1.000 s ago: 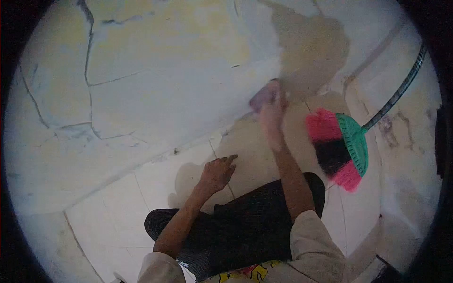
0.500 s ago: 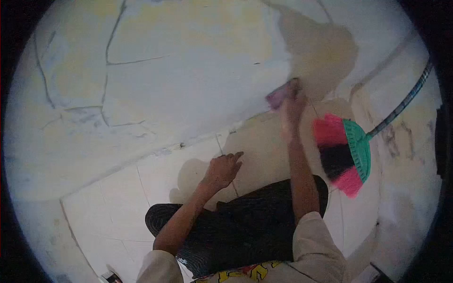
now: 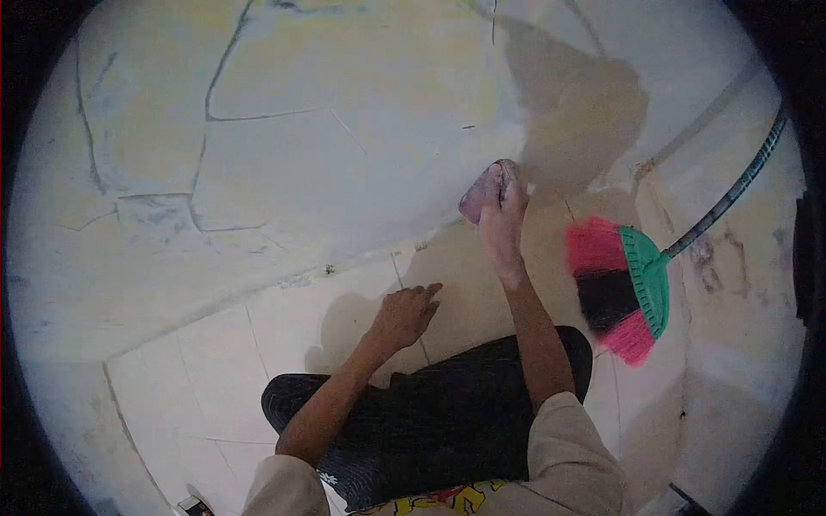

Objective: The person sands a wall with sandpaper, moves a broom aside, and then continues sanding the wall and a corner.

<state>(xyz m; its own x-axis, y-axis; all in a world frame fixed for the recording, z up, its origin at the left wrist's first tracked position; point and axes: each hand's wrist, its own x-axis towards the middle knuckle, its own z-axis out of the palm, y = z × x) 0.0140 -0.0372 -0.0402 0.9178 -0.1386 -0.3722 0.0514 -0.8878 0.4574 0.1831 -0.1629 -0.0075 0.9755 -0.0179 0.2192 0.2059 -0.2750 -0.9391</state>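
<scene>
My right hand (image 3: 506,202) is closed around a flat, purplish sanding pad (image 3: 478,199) and holds it against the lower part of the pale wall (image 3: 387,172), just above the floor line. White dust coats the hand and wrist. My left hand (image 3: 406,315) hangs in front of my crossed legs, with the index finger stretched out, the others loosely bent and nothing in its grasp. The underside of the pad is hidden against the wall.
A broom (image 3: 615,288) with pink and black bristles and a green head lies to the right, its handle running up to the right. Cracks (image 3: 206,119) run across the wall. Pale tiles (image 3: 219,378) cover the floor. A small object (image 3: 194,506) sits at the bottom left.
My right hand has moved left and slightly down along the wall with the sanding pad. The left hand stays in nearly the same place. The view has shifted slightly.
</scene>
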